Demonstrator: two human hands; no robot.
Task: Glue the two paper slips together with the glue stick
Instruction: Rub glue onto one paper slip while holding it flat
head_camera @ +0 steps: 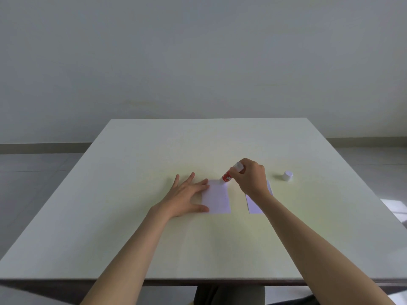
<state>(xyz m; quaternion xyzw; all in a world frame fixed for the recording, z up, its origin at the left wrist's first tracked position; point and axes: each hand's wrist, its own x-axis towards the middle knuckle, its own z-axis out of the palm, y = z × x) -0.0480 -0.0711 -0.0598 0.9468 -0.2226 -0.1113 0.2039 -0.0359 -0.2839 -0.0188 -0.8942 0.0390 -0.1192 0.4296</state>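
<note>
near the middle of the pale table (154,238), the left hand (187,199) lies flat with its fingers spread, thumb and fingertips resting on the left edge of the left paper slip (217,200) to pin it down; it grips nothing. the right hand (248,179) is curled closed around the glue stick (230,175), which tilts down and to the left so that its tip meets the far right corner of that slip. the second paper slip (255,204) lies just beside the first, apart from it, partly hidden under the right wrist. the white cap (287,175) stands alone, off to the right on the table.

judging from this, gluing has only begun at one corner, and several things could spoil it. the slip is held only along its left side, so a stroke dragged toward the free right edge could make the paper buckle, crease or skid. a stroke that runs off the edge would smear glue onto the table, and the slip could then stick there. the right wrist hovers over the second slip, so a sweep of the arm could nudge it or pick up stray glue. whether enough glue shows at the tip cannot be told; too little would leave dry patches and a weak bond. the cap, left off, invites the glue to dry.
</note>
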